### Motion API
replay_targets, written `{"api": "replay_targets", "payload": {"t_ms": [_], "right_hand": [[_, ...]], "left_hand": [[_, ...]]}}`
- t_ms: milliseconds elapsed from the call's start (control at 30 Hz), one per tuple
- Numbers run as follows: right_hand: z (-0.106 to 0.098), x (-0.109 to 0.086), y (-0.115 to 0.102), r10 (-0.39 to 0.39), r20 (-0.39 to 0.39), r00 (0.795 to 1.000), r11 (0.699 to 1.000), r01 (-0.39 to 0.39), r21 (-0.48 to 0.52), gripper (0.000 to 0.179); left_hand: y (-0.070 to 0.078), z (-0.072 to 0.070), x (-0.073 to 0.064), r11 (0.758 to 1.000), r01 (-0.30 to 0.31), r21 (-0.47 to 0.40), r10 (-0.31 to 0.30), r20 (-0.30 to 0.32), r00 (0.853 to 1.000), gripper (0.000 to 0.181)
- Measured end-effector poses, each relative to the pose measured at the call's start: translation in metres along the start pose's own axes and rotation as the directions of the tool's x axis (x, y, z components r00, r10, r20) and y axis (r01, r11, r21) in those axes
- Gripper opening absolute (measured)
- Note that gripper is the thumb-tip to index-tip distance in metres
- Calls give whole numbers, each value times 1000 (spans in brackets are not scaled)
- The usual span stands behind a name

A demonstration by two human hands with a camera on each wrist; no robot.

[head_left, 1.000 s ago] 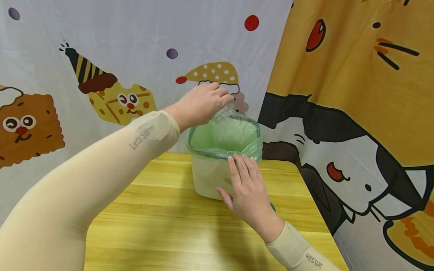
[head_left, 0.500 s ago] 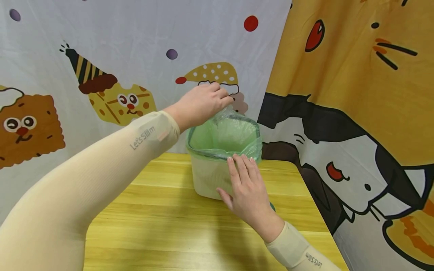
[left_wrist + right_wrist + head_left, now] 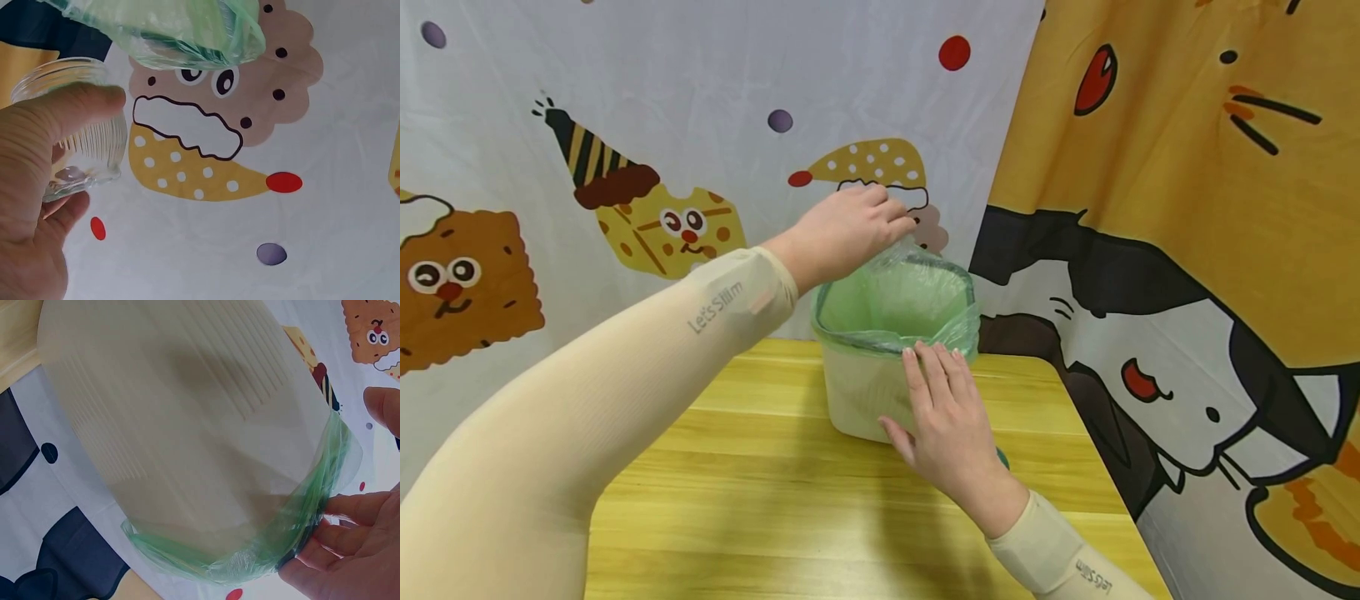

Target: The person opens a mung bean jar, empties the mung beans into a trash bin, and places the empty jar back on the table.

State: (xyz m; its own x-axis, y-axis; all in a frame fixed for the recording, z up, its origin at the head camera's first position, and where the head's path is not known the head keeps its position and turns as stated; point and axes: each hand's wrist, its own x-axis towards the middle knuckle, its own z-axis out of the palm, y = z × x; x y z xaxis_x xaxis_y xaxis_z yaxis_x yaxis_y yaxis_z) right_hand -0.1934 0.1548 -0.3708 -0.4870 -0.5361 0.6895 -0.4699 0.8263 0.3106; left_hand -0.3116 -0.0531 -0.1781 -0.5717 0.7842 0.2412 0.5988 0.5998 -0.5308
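My left hand [image 3: 850, 232] holds a clear glass jar [image 3: 103, 150] with ribbed sides above the back of a bin. In the head view the hand covers most of the jar. The left wrist view shows the thumb and fingers around it, its threaded rim uppermost in that picture. The cream bin [image 3: 861, 392] stands upright on the table, lined with a thin green plastic bag [image 3: 917, 304] folded over its rim. My right hand [image 3: 951, 425] touches the front rim over the bag, fingers fairly straight, thumb apart. Nothing can be made out inside the bag.
The yellow wood-grain table [image 3: 745, 500] has a rounded far right corner. A small teal edge [image 3: 1003, 457] peeks out behind my right wrist, its kind hidden. A printed white cloth [image 3: 700, 75] hangs behind the table, and an orange patterned cloth [image 3: 1157, 167] hangs at the right.
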Motion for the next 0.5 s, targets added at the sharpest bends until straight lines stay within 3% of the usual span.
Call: {"api": "replay_targets", "payload": {"t_ms": [67,133,200,267,333,367,433,500], "right_hand": [[0,0,0,3,7,1000,1000,-3,0,90],[0,0,0,3,9,1000,1000,-3,1,90],[0,0,1,2,6,1000,1000,-2,1,90],[0,0,1,1,4,1000,1000,-1,0,91],[0,0,1,-2,0,1000,1000,2,-2,91],[0,0,1,-4,-8,1000,1000,4,1,91],[0,0,1,-6,-12,1000,1000,6,0,91],[1,-1,1,-7,-17,1000,1000,7,0,91]], "left_hand": [[0,1,-1,996,-44,82,44,4,999,45],[-1,2,-2,970,-115,214,118,-3,993,44],[-1,4,-3,906,-189,378,206,-6,978,44],[-1,6,-4,821,-241,517,291,-16,957,43],[-1,9,-4,742,-274,612,355,-13,935,43],[-1,10,-3,717,-284,636,375,-9,927,42],[0,12,-3,695,-292,657,397,-12,918,42],[1,13,-2,690,-301,659,404,-5,915,43]]}}
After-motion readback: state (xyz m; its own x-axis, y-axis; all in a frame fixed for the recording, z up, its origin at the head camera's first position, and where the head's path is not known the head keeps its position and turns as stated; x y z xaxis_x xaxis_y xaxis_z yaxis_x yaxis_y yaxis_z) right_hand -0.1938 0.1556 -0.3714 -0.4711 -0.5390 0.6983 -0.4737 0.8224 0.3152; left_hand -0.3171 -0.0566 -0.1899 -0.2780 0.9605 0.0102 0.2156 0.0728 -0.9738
